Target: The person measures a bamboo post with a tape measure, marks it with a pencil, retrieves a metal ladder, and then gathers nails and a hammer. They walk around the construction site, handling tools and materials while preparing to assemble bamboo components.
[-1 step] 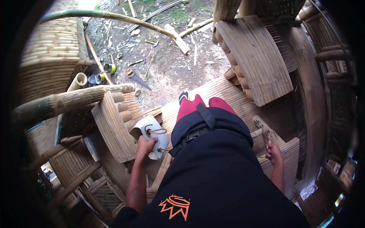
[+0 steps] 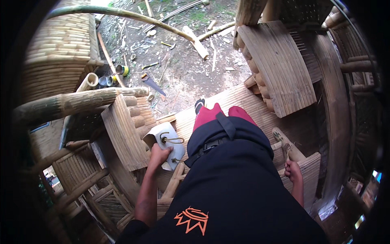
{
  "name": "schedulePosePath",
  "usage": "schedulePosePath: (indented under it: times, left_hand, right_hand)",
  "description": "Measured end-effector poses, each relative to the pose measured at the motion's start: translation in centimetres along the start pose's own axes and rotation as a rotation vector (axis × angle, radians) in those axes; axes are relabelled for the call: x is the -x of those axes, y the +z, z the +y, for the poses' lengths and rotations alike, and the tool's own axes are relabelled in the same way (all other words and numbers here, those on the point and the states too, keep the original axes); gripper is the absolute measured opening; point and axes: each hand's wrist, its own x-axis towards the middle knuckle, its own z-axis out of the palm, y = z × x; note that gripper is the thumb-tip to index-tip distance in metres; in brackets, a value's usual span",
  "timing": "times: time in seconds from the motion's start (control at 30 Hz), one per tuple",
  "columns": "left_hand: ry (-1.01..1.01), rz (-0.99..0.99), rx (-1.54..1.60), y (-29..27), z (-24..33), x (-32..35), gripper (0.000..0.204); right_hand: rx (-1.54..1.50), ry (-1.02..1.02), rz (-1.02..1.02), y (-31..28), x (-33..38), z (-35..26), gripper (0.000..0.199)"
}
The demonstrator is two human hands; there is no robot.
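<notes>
My left hand is closed round the edge of a pale grey-white curved holder at my left hip. A loop of dark olive cord stands out from the holder's face. A second knotted cord lower down leads toward the dark belt at my waist. On my right, my right hand is curled into a fist beside a bamboo post with a rounded top. Something thin seems to rise from the fist, but I cannot make it out. The holder's inside is mostly hidden.
Slatted bamboo flooring lies under me, between a left bamboo seat and a right one. A thick bamboo rail crosses on the left. On the littered ground ahead are a handsaw, a hammer and several bamboo offcuts.
The view has shifted slightly, so the surroundings sit a little further right in the picture. Both hands keep the same pose.
</notes>
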Motion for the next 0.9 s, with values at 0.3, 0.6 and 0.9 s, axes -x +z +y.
schedulePosePath:
  times: [0.3, 0.6, 0.9]
  left_hand:
    - [-0.084, -0.016, -0.017, 2.3, 5.8, 8.1, 0.033]
    - [0.426, 0.036, 0.105, -0.2, 12.6, 11.2, 0.025]
    - [0.285, 0.028, -0.335, 3.0, 19.7, 4.1, 0.032]
  right_hand:
    - [0.051, 0.158, 0.096, -4.6, 4.5, 2.1, 0.032]
    - [0.009, -0.532, -0.179, 3.3, 15.8, -16.3, 0.040]
    - [0.119, -0.726, -0.285, 14.8, 9.3, -22.5, 0.035]
